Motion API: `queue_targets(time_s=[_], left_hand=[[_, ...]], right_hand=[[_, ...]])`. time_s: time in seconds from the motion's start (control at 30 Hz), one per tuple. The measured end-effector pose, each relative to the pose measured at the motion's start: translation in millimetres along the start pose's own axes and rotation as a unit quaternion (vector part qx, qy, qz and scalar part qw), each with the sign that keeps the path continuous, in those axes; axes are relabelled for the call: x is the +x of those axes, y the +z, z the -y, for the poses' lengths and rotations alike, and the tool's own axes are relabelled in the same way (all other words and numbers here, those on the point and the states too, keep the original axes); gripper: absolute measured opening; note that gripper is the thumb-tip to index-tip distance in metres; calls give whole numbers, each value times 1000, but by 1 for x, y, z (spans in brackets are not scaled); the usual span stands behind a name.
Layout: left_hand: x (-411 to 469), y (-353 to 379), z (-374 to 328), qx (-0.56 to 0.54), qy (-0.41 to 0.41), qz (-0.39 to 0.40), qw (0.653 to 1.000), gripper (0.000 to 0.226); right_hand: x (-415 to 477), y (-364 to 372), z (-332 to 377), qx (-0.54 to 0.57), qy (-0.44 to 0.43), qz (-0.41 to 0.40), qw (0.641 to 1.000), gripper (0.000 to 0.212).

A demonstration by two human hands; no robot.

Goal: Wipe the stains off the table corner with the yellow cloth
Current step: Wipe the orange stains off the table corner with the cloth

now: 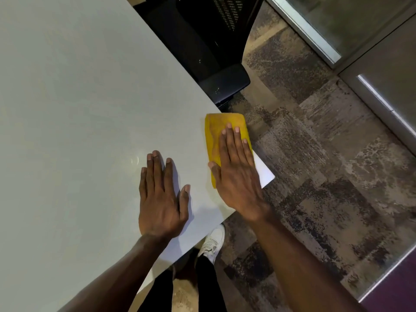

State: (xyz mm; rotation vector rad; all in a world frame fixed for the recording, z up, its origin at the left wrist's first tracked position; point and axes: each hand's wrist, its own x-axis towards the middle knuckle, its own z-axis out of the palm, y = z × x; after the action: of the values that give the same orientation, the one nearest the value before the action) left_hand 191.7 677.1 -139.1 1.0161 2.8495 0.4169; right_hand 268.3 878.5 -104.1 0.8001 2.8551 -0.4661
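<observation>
Cloth (216, 134), one yellow folded pad, lies under the right hand (236, 176), whose grip is open: palm flat, fingers straight and pressed on top, curling round nothing. It sits at the worktop (78, 97) corner, its far end overhanging the edge. The left hand (161, 197), also spread flat and holding nothing, rests on bare worktop just beside it. One black chair (202, 41) stands beyond on patterned carpet (315, 176).

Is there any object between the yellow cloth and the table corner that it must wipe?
Nothing visible. The right hand lies flat on the yellow cloth, which already rests on the table at its right edge, near the corner. The left hand lies flat beside it, apart.
</observation>
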Motion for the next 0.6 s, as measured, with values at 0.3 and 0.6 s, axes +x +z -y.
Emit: queue_targets(time_s=[0.3,0.6], left_hand=[[1,-1,-2,-10,-1,-3,1000,80],[0,-2,-2,-2,-1,0,1000,79]], right_hand=[[-115,25,11,-9,-15,8,1000,72],[10,-4,-17,-6,33,-9,999,73]])
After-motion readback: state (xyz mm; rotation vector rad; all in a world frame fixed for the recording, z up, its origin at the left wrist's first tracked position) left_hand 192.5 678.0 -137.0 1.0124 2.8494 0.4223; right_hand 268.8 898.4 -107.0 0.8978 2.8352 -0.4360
